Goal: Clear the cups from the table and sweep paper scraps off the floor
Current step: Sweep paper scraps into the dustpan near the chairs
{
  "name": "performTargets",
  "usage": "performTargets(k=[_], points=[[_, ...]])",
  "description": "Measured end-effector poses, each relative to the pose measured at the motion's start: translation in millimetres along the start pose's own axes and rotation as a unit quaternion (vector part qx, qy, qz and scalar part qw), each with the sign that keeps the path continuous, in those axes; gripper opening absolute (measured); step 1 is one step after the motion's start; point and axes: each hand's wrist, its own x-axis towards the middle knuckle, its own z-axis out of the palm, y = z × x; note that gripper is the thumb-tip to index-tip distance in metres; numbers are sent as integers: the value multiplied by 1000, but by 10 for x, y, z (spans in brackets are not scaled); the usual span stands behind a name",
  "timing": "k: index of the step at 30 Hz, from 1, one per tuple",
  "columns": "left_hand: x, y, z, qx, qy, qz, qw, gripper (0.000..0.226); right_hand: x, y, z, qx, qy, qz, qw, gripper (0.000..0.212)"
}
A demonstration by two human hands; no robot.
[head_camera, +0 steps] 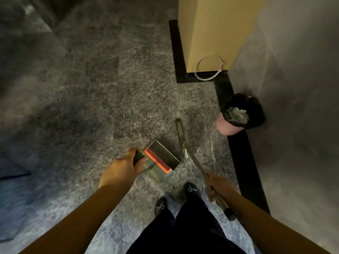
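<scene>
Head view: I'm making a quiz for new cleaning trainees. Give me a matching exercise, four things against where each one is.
Things:
1. dustpan
2. broom
3. pink bin
4. paper bag

Places:
A. gripped by the right hand
B. against the wall, lined in black, paper inside
C. held by the left hand
D. top of view, white handle hanging

Pairs: 1-C, 2-A, 3-B, 4-D

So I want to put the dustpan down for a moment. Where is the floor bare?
The carpet is bare ahead and to the left of the dustpan. To the right it is crowded: the broom, the pink bin against the wall's black skirting, and the paper bag beyond. The shoes take the near floor.
</scene>
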Motion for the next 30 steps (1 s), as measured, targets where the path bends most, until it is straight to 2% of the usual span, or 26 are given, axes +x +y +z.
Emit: performTargets(k=[1, 2, 3, 6, 10, 13, 18, 22, 27, 30], points=[[-29, 17, 54, -2, -2, -13, 1000, 39, 83, -24, 4, 2, -4, 12, 1000, 39], [-58, 35, 98, -4, -2, -23, 1000, 39, 129, -73, 27, -7, -14, 21, 1000, 23], [-75, 51, 141, -9, 1, -37, 999, 38, 215, -109, 47, 3, -38, 29, 999, 21], [-51, 117, 207, -22, 19, -74, 997, 36, 426, -211, 71, -3, -57, 73, 996, 24], [71, 236, 253, -55, 36, -118, 991, 36, 575, -307, 60, 11, -81, 114, 990, 39], [132, 314, 278, -79, 42, -140, 986, 35, 603, -404, 20, 3, -80, 130, 988, 38], [122, 407, 301, -66, 35, -148, 986, 34, 557, -601, -62, -107, -95, 99, 985, 19], [86, 466, 333, -44, 30, -142, 988, 34, 523, -726, -75, -238, -91, 95, 962, 28], [-80, 457, 374, -24, 58, -162, 985, 37, 557, -840, -75, -224, -80, 101, 966, 20], [-297, 355, 386, -51, 83, -210, 973, 38, 558, -896, -21, -277, -92, 75, 954, 15]])
